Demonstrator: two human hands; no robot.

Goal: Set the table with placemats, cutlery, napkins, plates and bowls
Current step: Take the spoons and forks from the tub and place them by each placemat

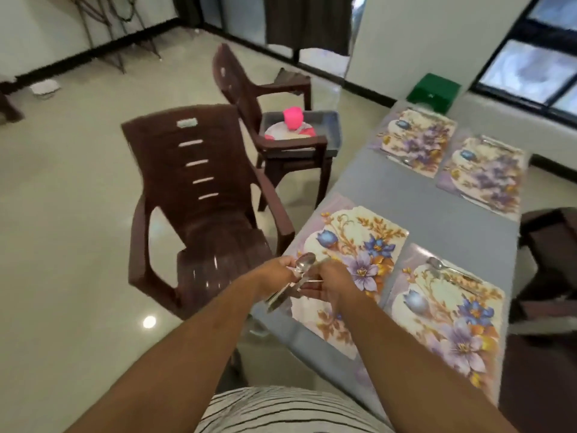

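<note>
Fingers [281,267] of the left hand [274,276] were curled round a bundle of cutlery [296,278], its spoon bowl raised above them. Just right of it, the right hand [334,284] was seen pinching one thin piece from the bundle. Beneath both, the nearest floral placemat [371,232] was laid on the grey table [390,189].

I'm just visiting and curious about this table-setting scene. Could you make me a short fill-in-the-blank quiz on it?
1. The number of floral placemats lying on the grey table is ____.
2. Both hands, left hand and right hand, hold a bundle of ____ between them.
3. The pink cup sits in a grey tray resting on a brown ____.
4. The placemat nearest the hands has no ____ on it yet.

Missing words: four; cutlery; chair; cutlery
</note>
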